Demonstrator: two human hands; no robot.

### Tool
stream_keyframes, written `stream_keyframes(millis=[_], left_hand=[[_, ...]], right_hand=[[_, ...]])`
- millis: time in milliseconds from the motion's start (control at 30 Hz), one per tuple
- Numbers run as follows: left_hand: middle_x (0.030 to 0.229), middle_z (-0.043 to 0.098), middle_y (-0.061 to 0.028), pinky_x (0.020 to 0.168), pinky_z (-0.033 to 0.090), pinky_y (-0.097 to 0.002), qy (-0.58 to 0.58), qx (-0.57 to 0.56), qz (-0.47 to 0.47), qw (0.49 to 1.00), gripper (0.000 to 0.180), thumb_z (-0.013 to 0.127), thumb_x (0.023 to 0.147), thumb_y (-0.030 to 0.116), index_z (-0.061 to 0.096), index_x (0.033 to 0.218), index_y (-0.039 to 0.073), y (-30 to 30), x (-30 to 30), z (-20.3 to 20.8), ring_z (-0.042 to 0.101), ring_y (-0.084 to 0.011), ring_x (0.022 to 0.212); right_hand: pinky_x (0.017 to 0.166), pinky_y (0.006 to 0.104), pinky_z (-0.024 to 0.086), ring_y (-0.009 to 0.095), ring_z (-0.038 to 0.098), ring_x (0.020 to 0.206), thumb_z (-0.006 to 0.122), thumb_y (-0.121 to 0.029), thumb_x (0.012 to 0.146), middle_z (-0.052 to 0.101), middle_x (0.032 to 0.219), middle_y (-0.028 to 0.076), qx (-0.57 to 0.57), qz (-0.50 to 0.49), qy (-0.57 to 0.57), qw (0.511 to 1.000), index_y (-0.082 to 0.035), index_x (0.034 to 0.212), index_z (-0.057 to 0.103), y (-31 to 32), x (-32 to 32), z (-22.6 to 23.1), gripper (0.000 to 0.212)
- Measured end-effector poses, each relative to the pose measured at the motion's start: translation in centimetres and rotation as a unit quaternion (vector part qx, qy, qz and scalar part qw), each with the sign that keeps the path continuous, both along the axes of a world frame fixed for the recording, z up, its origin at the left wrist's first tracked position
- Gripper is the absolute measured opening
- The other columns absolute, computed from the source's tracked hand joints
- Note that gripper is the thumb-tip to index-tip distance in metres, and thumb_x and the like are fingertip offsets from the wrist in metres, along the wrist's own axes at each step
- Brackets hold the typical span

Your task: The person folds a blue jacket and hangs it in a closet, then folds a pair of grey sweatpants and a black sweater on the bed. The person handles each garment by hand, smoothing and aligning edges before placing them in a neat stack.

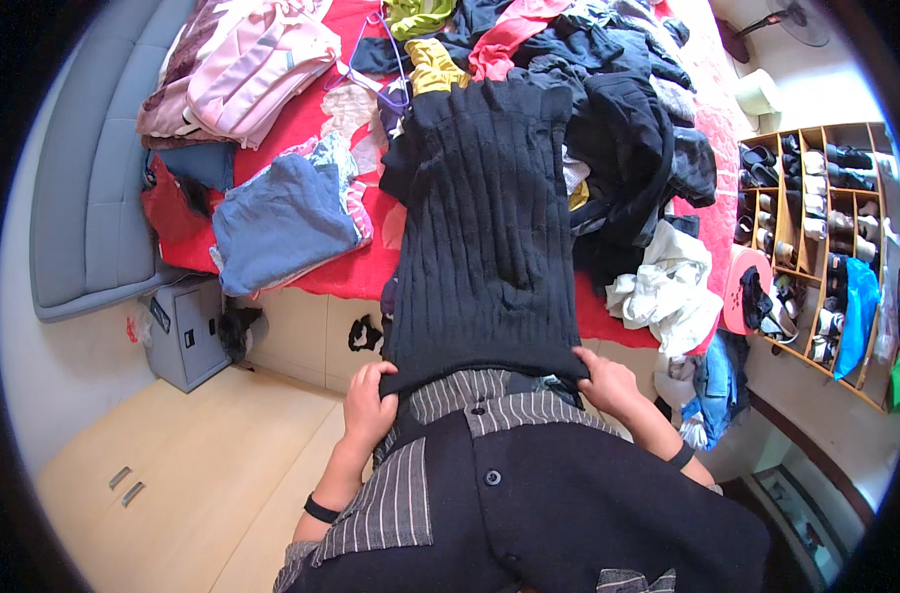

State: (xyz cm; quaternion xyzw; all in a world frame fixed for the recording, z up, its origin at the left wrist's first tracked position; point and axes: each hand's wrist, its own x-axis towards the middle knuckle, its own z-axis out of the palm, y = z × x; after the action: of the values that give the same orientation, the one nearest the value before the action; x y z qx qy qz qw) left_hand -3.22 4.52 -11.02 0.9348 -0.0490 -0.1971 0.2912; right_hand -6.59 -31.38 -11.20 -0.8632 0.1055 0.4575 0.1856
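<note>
A black ribbed knit garment lies stretched out over the edge of the bed, its near hem drawn toward me. My left hand grips the hem's left corner, thumb on top. At the right corner, my right hand pinches the same hem. The fabric between my hands hangs in front of my striped and black clothing. Its far end rests among other clothes, beside a yellow cloth.
Left on the red bedspread are folded blue clothes and a pink backpack. A purple hanger lies behind. Dark clothes and a white garment pile up right. A shoe rack stands beyond the bed.
</note>
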Motion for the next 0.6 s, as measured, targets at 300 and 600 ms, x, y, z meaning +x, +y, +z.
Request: stream_keyframes(millis=[300, 600], left_hand=[[0.093, 0.058, -0.0146, 0.059, 0.048, -0.0311, 0.309, -0.106, 0.139, 0.935, 0.031, 0.044, 0.076, 0.01, 0.048, 0.107, 0.008, 2.1, 1.2, -3.9, 0.06, -0.022, 0.071], [0.085, 0.058, -0.0159, 0.071, 0.046, -0.0324, -0.211, -0.316, 0.045, 0.924, 0.021, 0.043, 0.078, 0.006, 0.053, 0.096, -0.001, -5.3, 32.4, 7.1, 0.058, -0.0257, 0.074]], right_hand=[[0.065, 0.0351, 0.049, 0.025, 0.062, 0.079, 0.048, -0.011, 0.075, 0.063, 0.081, 0.014, 0.264, -0.268, 0.099, 0.921, -0.007, 0.108, 0.052, -1.1, 1.7, -3.8, 0.034], [0.057, 0.026, 0.044, 0.013, 0.053, 0.063, 0.052, -0.012, 0.071, 0.057, 0.075, 0.005, 0.326, -0.293, -0.433, 0.787, -0.004, 0.094, 0.058, -9.1, 28.8, 8.8, 0.025]])
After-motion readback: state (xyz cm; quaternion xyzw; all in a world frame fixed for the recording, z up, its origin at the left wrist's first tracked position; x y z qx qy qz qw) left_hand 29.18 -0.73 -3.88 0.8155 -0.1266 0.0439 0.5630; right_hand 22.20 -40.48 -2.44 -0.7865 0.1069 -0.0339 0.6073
